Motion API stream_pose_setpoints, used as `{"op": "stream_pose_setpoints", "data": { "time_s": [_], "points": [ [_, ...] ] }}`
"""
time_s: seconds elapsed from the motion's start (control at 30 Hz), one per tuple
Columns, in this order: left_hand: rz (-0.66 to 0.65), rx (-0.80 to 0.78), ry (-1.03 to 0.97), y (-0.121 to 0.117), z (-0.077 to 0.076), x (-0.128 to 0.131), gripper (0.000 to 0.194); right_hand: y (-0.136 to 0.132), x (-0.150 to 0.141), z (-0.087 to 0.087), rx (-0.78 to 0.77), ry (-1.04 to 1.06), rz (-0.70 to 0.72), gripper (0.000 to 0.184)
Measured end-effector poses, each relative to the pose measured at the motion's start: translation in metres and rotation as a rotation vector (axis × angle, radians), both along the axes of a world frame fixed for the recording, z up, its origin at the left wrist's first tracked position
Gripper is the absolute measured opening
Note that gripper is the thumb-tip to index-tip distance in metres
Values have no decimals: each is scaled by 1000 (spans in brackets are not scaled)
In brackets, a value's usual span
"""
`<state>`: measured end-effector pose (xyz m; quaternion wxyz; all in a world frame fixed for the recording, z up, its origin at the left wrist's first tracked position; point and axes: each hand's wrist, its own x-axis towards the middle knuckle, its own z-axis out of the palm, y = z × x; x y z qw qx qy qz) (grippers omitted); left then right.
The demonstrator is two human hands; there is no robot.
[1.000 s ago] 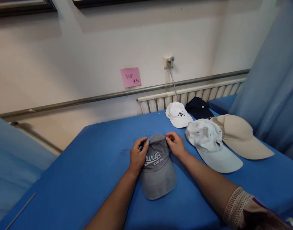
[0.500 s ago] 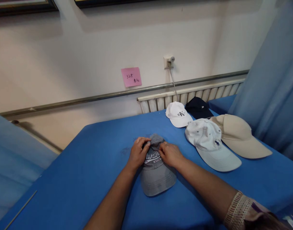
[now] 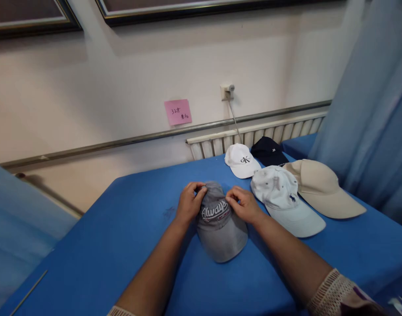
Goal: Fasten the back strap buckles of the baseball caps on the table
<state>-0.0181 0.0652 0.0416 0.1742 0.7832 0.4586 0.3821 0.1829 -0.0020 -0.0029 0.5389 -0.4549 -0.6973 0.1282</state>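
"As you look left of the rider-logo cap [image 3: 285, 199], what comes first?"
"The left hand [image 3: 189, 201], fingers pinching the gray cap [image 3: 220, 237] on the blue cloth [image 3: 131, 237]."
"And then?"
"The right hand [image 3: 246, 205], nearer the rider-logo cap, fingers pinching the gray cap's other side."

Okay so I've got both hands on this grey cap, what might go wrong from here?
The left hand and right hand have their fingers at either side of the grey cap's crown, so uneven pressure might dent it. The right hand is also near the pale cap; an outward swing could nudge that into the beige cap beside it.
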Motion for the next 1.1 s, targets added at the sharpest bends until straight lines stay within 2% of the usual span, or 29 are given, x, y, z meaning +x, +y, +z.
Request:
{"op": "stream_pose_setpoints", "data": {
  "time_s": [0.17, 0.27, 0.43, 0.63, 0.87, 1.1],
  "points": [
    [-72, 109, 184, 19, 14, 52, 18, 0, 36, 0, 162, 298, -423, 12],
    [-44, 99, 302, 34, 14, 82, 16, -5, 54, -2, 203, 406, -554, 14],
    [39, 96, 407, 57, 13, 112, 19, -8, 67, -3, 197, 465, -550, 16],
    [174, 82, 433, 77, 15, 130, 23, -2, 70, -3, 157, 501, -539, 18],
    [261, 33, 430, 91, 18, 135, 23, 3, 71, -9, 105, 500, -518, 18],
    [217, 48, 358, 92, 13, 127, 24, 8, 71, -16, 41, 491, -475, 19]
  ]
}}
